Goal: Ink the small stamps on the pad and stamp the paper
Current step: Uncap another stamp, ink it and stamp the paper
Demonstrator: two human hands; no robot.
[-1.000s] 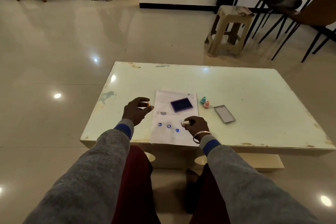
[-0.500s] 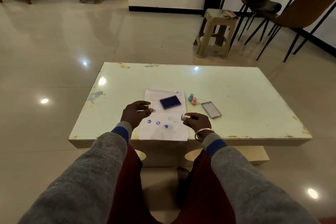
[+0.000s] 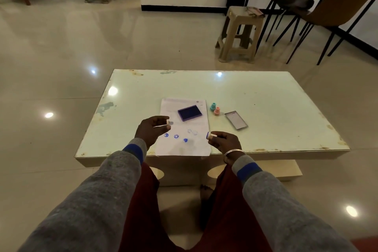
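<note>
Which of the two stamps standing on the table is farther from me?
The teal stamp; it stands just behind the pink stamp, right of the paper.

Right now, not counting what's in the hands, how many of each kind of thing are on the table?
Stamps: 2, teal stamp and pink stamp
Ink pad: 1
Paper: 1
Flat grey rectangle: 1
Total: 5
</note>
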